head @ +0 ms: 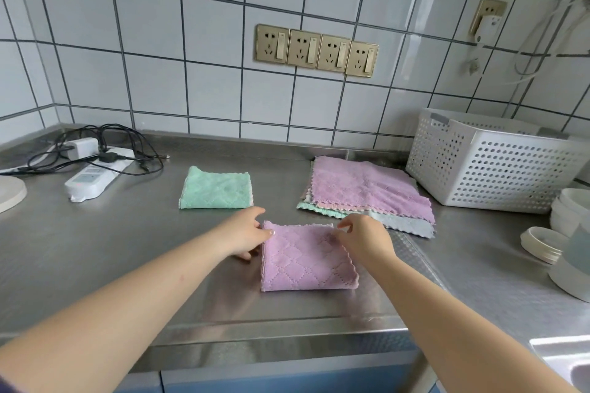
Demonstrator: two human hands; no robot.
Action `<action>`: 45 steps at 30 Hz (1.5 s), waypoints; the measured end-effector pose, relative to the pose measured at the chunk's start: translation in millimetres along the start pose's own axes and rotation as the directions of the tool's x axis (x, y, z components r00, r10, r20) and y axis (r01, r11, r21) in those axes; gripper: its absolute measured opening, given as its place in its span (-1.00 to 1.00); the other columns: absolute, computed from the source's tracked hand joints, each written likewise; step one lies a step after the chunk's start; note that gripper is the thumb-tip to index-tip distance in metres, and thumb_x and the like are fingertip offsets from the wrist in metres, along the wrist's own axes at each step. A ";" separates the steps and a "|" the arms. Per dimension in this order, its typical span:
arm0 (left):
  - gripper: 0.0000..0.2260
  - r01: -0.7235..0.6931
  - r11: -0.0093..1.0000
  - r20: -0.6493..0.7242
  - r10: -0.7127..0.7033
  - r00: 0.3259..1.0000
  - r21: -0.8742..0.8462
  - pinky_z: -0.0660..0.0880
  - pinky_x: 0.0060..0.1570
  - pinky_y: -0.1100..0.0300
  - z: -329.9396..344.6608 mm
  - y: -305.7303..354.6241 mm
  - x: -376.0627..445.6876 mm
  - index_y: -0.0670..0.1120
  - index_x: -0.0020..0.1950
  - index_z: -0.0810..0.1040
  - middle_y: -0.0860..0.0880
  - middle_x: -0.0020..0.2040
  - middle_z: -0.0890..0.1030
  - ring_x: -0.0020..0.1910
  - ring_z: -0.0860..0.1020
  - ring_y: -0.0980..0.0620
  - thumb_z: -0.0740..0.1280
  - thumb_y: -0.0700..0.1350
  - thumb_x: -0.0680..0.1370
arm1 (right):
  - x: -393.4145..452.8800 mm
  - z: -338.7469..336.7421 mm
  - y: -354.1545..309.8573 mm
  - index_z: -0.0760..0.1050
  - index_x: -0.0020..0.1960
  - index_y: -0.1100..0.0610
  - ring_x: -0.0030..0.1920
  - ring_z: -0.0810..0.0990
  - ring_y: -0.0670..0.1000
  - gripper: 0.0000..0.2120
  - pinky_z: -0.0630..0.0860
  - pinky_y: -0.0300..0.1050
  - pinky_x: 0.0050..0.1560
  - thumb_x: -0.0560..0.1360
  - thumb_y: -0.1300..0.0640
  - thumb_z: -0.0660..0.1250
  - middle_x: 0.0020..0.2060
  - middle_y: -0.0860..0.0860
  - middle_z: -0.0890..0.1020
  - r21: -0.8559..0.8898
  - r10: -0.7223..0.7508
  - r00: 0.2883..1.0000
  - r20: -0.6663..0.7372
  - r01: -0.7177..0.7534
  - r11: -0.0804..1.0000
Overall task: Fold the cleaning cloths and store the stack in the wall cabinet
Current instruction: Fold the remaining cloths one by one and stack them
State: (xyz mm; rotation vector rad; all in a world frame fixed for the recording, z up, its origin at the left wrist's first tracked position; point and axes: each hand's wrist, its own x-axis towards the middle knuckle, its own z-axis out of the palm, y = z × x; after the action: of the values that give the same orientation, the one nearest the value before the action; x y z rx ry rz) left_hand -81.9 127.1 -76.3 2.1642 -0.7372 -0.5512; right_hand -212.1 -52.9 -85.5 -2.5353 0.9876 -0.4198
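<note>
My left hand (245,233) holds the left edge of the folded pink cloth (306,260) on the counter (127,252) and my right hand (364,238) pinches its top right corner, near the green cloth (216,188) and the pile (367,193).

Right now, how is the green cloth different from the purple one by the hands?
The green cloth lies untouched farther back; the purple cloth sits nearer, with the left hand and right hand at its far corners. They differ in colour. Both are folded and quilted.
</note>
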 end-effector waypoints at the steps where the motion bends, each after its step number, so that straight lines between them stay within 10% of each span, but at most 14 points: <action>1: -0.52 0.000 1.000 -0.006 0.000 1.000 0.011 0.54 -0.33 0.25 0.2 -0.4 4.6 -0.05 0.47 0.24 -0.07 0.30 0.42 -0.02 0.51 0.00 0.26 -0.12 0.57 | 0.9 0.3 -0.9 0.55 0.16 0.10 -0.15 0.58 0.02 -0.75 0.48 -0.16 -0.17 0.50 0.09 0.29 -0.10 -0.01 0.63 0.007 -0.016 1.000 -0.009 0.016 1.000; 5: -0.85 -0.065 0.991 -0.078 0.075 0.994 0.118 0.59 -0.30 0.15 2.2 -2.5 21.1 -0.05 0.08 0.57 -0.06 0.07 0.58 -0.14 0.58 -0.06 0.30 -0.13 0.53 | 4.2 3.1 -3.6 0.48 0.27 0.16 0.02 0.60 0.10 -0.59 0.52 -0.11 -0.08 0.48 -0.01 0.31 0.14 0.11 0.59 -0.010 0.009 0.998 0.059 -0.009 1.000; 9: -0.90 -0.097 0.981 -0.106 0.116 0.988 0.170 0.58 -0.24 0.12 2.1 -2.4 27.4 0.03 -0.23 0.55 0.03 -0.22 0.58 -0.32 0.56 -0.04 0.35 -0.15 0.47 | 10.6 -1.0 -1.5 0.60 -0.03 0.21 -0.29 0.60 0.07 -0.75 0.54 -0.10 -0.20 0.48 0.02 0.36 -0.24 0.07 0.64 -0.023 0.027 0.991 0.133 -0.025 0.999; 30: -0.95 -0.138 0.954 -0.117 0.174 0.978 0.265 0.41 -0.38 0.28 5.2 -10.2 37.8 -0.04 -0.19 0.60 0.11 -0.31 0.52 -0.40 0.46 0.15 0.38 -0.17 0.47 | 21.9 1.8 2.3 0.58 -0.01 0.08 -0.07 0.58 -0.03 -0.89 0.46 -0.21 -0.10 0.47 0.18 0.37 -0.07 0.00 0.62 0.102 -0.181 0.982 -0.052 0.186 0.977; 39: -0.85 -0.096 0.964 -0.102 0.124 0.987 0.248 0.51 -0.34 0.20 -0.1 -5.3 35.7 -0.04 -0.22 0.51 0.02 -0.28 0.53 -0.37 0.54 -0.02 0.28 -0.19 0.54 | 29.5 13.4 -7.0 0.47 0.10 0.14 -0.15 0.51 0.06 -0.80 0.39 -0.16 -0.18 0.57 0.04 0.23 -0.10 0.06 0.60 0.020 -0.020 1.000 0.020 0.019 1.000; 45: -0.73 -0.287 0.766 -0.073 0.397 0.915 0.576 0.37 0.22 0.12 15.2 6.2 28.3 -0.06 0.23 0.50 -0.04 0.27 0.50 0.26 0.44 -0.06 0.17 -0.16 0.56 | 34.7 26.6 -9.5 0.50 0.04 0.16 -0.08 0.58 0.14 -0.83 0.37 -0.15 -0.21 0.51 0.12 0.24 -0.13 0.10 0.64 -0.096 -0.059 0.998 -0.025 0.056 0.994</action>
State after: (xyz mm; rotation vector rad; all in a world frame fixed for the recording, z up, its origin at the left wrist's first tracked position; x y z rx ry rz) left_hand -72.0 97.2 -84.9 2.4652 -1.2757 0.0935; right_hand -171.2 -64.0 -99.9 -2.6554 0.9679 -0.4348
